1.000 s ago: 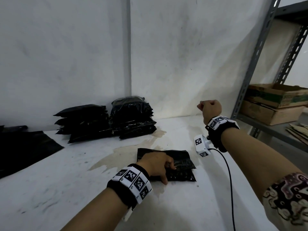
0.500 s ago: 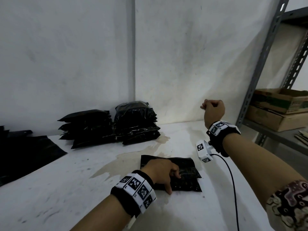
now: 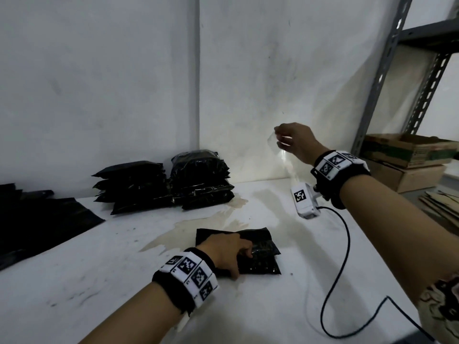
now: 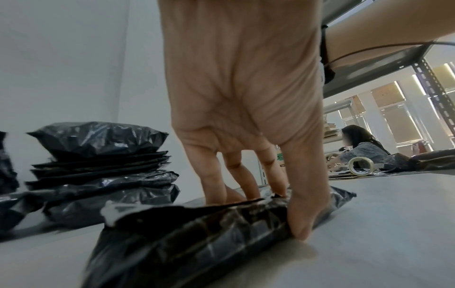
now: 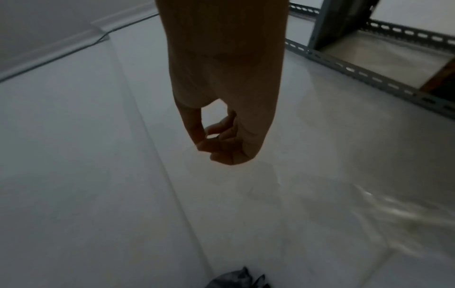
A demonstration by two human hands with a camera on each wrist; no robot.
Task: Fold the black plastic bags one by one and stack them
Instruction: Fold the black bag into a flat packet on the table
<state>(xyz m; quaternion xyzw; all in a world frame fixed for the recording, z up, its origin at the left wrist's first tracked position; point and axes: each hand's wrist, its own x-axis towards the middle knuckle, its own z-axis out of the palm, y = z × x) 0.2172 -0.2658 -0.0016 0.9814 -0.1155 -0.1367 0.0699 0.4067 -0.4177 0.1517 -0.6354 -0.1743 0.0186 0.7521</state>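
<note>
A folded black bag [image 3: 260,259] [image 4: 197,243] lies on the white table [image 3: 99,281] in front of me. My left hand [image 3: 242,264] [image 4: 258,214] presses it flat, fingers on top and the thumb at its near edge. My right hand [image 3: 279,137] [image 5: 204,142] is raised above the table to the right and pinches a clear strip of tape [image 3: 285,160] that hangs down from it. Two stacks of folded black bags [image 3: 198,180] [image 3: 134,187] stand at the back against the wall. Unfolded black bags [image 3: 37,219] lie flat at the far left.
A grey metal rack [image 3: 382,70] with cardboard boxes [image 3: 407,150] stands at the right. A black cable [image 3: 345,244] trails from my right wrist across the table. In the left wrist view a tape roll [image 4: 360,165] lies on the table and another person [image 4: 364,150] sits beyond it.
My right hand has risen a little and shifted left, from a fist to a pinch, and the clear strip now shows below it. The left hand stays on the folded bag.
</note>
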